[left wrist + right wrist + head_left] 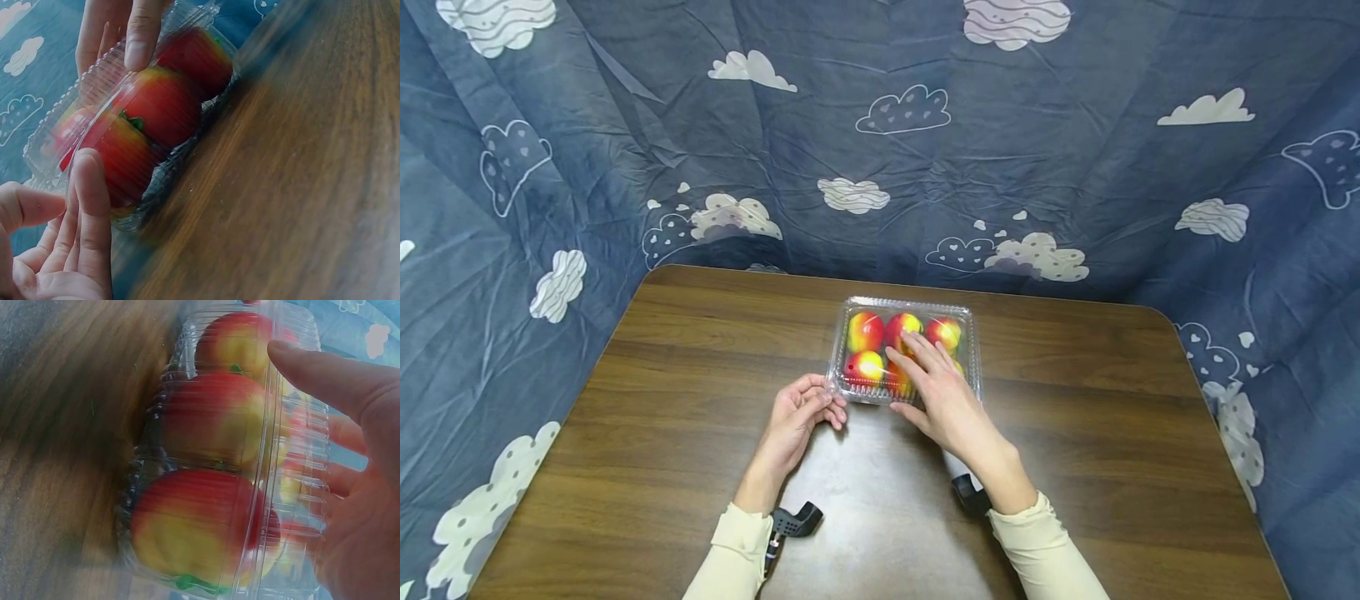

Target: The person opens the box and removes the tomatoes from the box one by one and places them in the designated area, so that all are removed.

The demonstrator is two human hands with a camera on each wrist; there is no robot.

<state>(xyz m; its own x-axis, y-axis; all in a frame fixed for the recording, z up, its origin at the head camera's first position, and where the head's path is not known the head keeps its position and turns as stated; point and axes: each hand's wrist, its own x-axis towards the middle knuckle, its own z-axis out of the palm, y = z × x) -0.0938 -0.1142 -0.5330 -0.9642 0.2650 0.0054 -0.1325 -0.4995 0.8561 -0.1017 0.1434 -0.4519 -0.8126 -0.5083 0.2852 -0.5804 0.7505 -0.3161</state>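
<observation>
A clear plastic clamshell box [910, 303] lies closed on the table, toward its far side. Inside it sit several round red-and-yellow fruits [866, 332], with small green bits at their tops in the wrist views. My left hand [796, 421] pinches the rim at the box's near left corner between thumb and index finger. My right hand [951, 408] rests over the right part of the lid with its fingers straight and spread. In the right wrist view, the right thumb [306, 365] lies along the box's front rim. The right hand hides some of the fruits in the head view.
The box stands on a brown wood-grain table [1112, 433] with rounded far corners. A blue curtain [820, 133] with white clouds hangs behind the table and at both sides. Each wrist wears a black camera mount [797, 521].
</observation>
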